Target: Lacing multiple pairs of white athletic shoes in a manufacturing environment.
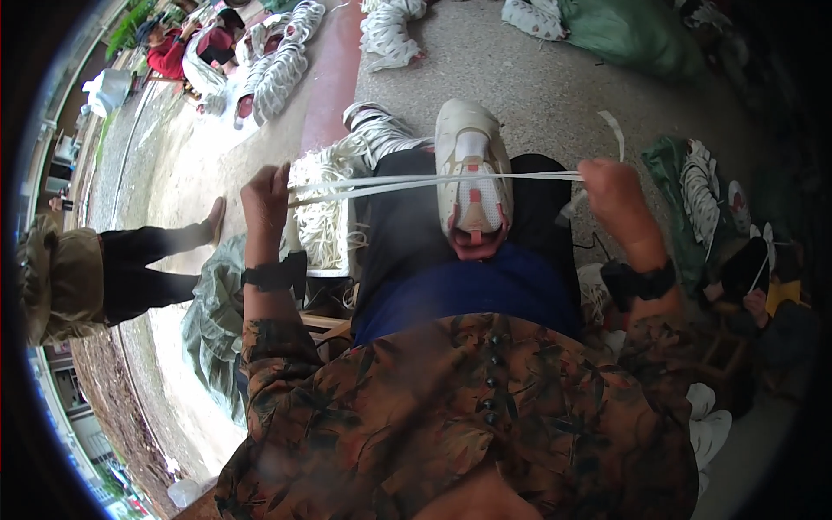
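Head view showed white laces [433, 182] stretched taut across frame centre over a cream shoe [472, 178] on the lap. Left hand [267, 199] and right hand [611, 192] each pinched an end; laces looked light, limp, best held near their ends.

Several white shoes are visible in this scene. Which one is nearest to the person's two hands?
The white shoe on the person's lap, under the taut white laces stretched between the left hand and right hand; the others lie on the ground.
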A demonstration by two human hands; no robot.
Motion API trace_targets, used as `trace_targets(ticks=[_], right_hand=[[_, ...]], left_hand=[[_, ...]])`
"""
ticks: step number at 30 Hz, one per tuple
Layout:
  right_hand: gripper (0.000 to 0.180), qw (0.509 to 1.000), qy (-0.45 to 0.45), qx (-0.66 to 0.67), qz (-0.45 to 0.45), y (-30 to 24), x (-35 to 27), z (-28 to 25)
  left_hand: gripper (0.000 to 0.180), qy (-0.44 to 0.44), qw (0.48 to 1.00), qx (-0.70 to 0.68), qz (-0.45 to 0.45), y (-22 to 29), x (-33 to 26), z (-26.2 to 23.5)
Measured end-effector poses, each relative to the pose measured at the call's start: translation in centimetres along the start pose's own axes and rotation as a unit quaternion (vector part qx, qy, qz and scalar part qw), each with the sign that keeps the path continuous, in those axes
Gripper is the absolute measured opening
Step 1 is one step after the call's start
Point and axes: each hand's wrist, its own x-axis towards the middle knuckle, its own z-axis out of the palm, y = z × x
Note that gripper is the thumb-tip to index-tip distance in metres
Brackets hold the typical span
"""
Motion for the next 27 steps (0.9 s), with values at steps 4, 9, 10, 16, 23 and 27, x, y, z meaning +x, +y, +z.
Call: trace_targets(ticks=[4,9,10,16,23,27], right_hand=[[0.006,0.998,0.002,-0.033,0.049,-1.4,0.4,3.4],[0.006,0.998,0.061,0.009,-0.002,-4.4,1.4,3.6],[0.008,0.995,0.086,0.023,-0.041,-5.4,1.7,3.4],[0.018,0.959,0.136,0.124,-0.217,-10.2,2.0,2.7],[0.014,0.921,0.118,0.224,-0.295,-11.3,1.8,4.3],[0.013,0.914,0.073,0.205,-0.342,-12.0,2.1,5.0]], left_hand=[[0.021,-0.096,0.965,0.238,-0.043,-2.5,-2.2,1.7],[0.025,-0.177,0.975,0.112,0.078,4.7,-2.7,4.6],[0.027,-0.177,0.973,-0.091,0.115,7.5,-3.0,5.6],[0.046,-0.594,0.598,-0.525,-0.117,20.8,-5.6,8.8],[0.036,-0.534,0.504,-0.642,-0.221,21.6,-7.5,10.2],[0.034,-0.517,0.483,-0.682,-0.185,20.8,-7.3,10.4]])
